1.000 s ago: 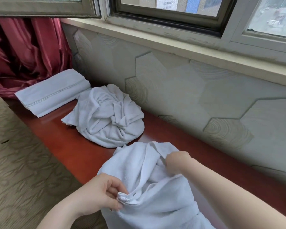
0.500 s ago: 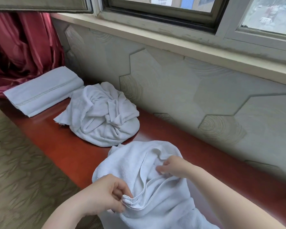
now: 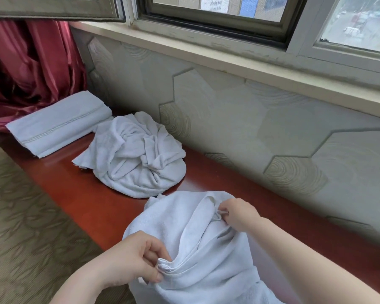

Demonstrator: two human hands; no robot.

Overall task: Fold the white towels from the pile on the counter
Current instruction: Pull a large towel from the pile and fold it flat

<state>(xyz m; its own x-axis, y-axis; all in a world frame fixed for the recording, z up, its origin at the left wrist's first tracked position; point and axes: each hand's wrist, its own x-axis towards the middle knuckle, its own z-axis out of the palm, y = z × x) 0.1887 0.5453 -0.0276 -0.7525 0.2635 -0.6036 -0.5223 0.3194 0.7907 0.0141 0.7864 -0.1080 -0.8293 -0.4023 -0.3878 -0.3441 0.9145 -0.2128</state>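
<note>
A crumpled white towel (image 3: 191, 244) lies on the red-brown counter (image 3: 92, 207) right in front of me. My left hand (image 3: 132, 260) pinches a bunched edge of it at the near left. My right hand (image 3: 239, 213) pinches a hem of the same towel at its far right side. Further along the counter sits a pile of unfolded white towels (image 3: 136, 154). Beyond the pile lies a folded white towel (image 3: 57, 123), flat and rectangular.
A patterned grey wall (image 3: 272, 128) rises directly behind the counter, with a window sill (image 3: 228, 55) above it. A red curtain (image 3: 31, 69) hangs at the far left end. Patterned carpet (image 3: 26, 216) covers the floor to the left of the counter.
My right hand has shifted along the towel's hem and now pinches it a little farther out. My left hand keeps its grip on the bunched edge.
</note>
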